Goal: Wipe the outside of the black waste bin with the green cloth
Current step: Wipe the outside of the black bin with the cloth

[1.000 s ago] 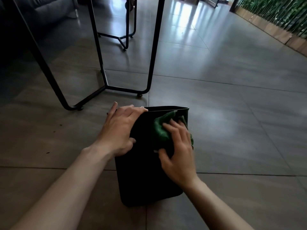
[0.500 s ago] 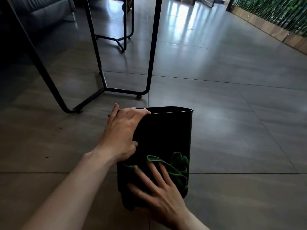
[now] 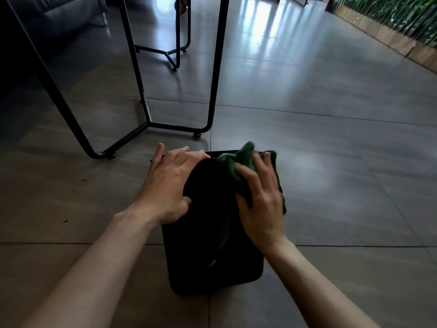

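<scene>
Here, the scene in lines:

Bin: one black waste bin (image 3: 208, 245) is seen lying tipped on the tiled floor (image 3: 331, 176), its rim pointed away from the camera and its side wall turned upward.

Cloth: one green cloth (image 3: 238, 165) is bunched on the bin's upper side near the rim, at the right edge.

Right grip: the right hand (image 3: 259, 200) is laid over the cloth, fingers spread and bent over it, and the cloth is pressed against the bin; whether it is pinched cannot be told.

Left grip: the left hand (image 3: 169, 183) is placed on the bin's left side near the rim, fingers fairly straight, the thumb set against the wall; nothing is clenched.

Hands counted: two, both bare, both touching the bin.

Surroundings: one black metal table frame (image 3: 142, 95) stands just beyond the bin; a second frame (image 3: 177, 50) is farther back. A planter of greenery (image 3: 390, 22) is seen at the far right.
</scene>
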Action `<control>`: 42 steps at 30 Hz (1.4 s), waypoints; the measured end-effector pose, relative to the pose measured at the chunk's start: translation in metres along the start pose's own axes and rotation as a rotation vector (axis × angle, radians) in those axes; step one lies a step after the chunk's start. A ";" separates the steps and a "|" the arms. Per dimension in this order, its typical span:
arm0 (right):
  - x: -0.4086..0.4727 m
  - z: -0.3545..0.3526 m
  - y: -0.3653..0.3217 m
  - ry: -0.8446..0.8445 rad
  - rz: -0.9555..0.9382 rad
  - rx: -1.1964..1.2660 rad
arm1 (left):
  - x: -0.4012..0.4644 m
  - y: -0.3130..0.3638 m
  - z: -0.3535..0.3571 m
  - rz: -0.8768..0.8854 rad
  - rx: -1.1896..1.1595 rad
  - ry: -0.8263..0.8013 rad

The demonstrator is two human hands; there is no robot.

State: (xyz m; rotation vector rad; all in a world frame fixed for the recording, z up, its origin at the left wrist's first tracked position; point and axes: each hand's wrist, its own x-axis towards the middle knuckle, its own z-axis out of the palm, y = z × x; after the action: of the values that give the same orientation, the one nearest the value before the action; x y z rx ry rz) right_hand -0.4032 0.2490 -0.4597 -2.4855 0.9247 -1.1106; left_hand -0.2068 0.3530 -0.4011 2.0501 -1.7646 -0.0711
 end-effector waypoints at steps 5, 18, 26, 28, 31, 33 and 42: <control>-0.069 0.024 -0.004 -0.241 -0.364 -0.225 | 0.002 -0.003 0.003 0.001 -0.015 0.017; -0.076 0.011 0.024 -0.346 -0.563 -0.350 | 0.004 -0.008 0.002 0.003 -0.022 -0.014; -0.020 0.013 -0.002 -0.161 -0.189 -0.225 | 0.002 -0.008 0.002 0.000 -0.022 0.011; -0.050 0.019 -0.001 -0.219 -0.301 -0.278 | 0.002 -0.007 0.002 0.003 -0.014 0.006; -0.106 0.022 0.012 -0.387 -0.548 -0.363 | 0.002 -0.006 0.001 -0.005 -0.002 -0.006; -0.138 0.019 0.024 -0.495 -0.696 -0.398 | 0.003 -0.004 0.001 -0.010 -0.002 -0.007; -0.047 0.003 0.010 -0.241 -0.360 -0.155 | 0.003 -0.003 0.000 -0.005 -0.021 -0.008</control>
State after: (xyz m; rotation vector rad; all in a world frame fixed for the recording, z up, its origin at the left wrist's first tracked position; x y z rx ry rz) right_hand -0.4290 0.2721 -0.4930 -2.9136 0.5260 -0.8299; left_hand -0.2031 0.3508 -0.4012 2.0423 -1.7565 -0.0987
